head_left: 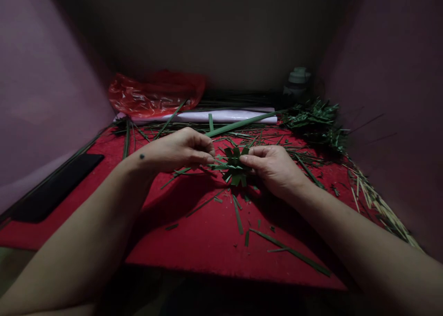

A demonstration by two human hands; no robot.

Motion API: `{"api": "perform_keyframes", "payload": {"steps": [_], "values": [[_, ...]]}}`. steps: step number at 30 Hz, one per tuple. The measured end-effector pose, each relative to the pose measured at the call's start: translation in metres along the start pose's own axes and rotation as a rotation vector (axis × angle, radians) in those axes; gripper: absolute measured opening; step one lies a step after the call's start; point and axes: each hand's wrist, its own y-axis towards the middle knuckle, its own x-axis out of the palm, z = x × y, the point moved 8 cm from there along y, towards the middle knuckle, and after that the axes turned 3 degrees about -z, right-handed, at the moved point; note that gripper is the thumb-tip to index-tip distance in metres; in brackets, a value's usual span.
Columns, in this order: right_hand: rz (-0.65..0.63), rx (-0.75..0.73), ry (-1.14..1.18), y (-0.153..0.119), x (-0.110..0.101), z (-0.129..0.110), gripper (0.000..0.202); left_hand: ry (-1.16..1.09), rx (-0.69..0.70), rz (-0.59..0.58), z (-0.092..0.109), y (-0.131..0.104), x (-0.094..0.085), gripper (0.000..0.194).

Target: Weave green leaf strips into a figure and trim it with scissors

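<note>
Right fingers pinch green leaf piece, blunt tips splayed; left fingers pinch thin strand.

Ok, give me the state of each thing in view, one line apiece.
Leaf piece: notched, held
Right hand: pinching leaf piece
Left hand: pinched shut; any held strand too fine to tell
Red bag: crumpled
White roll: lying flat
Bottle: upright
Black slab: lying flat
Leafy bundle: heaped
Leaf scraps: scattered

Looked like a tight little craft nook to me, home or workshop I couldn't tell: red table wedged between pinkish walls, leaf scraps littered all over it, more leaves heaped back right, plus a bag and bottle
</note>
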Motion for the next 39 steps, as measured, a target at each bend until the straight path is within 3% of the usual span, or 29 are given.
{"api": "perform_keyframes", "payload": {"steps": [5, 11, 18, 24, 28, 34, 39], "values": [[0.012, -0.023, -0.040, 0.000, -0.001, -0.002, 0.023, -0.018, 0.005, 0.089, -0.002, 0.003, -0.003, 0.014], [-0.026, -0.003, -0.064, -0.003, 0.006, -0.007, 0.019, -0.067, 0.006, 0.033, 0.004, 0.008, 0.015, 0.012], [0.033, -0.015, -0.020, 0.000, -0.004, -0.007, 0.024, -0.043, -0.092, 0.114, -0.004, -0.006, -0.011, 0.009], [0.004, -0.013, -0.011, -0.002, -0.002, -0.003, 0.023, -0.067, -0.068, 0.097, 0.000, 0.002, 0.004, 0.010], [-0.017, 0.035, 0.082, -0.002, -0.003, -0.004, 0.021, -0.047, -0.021, 0.102, 0.004, 0.003, 0.003, 0.010], [0.006, -0.039, 0.468, 0.005, -0.012, -0.018, 0.034, -0.338, -0.052, 0.145, -0.004, 0.002, -0.001, 0.011], [0.161, -0.163, 0.499, 0.005, -0.028, -0.022, 0.045, -0.691, -0.009, 0.149, -0.010, 0.007, 0.006, 0.009]]}}
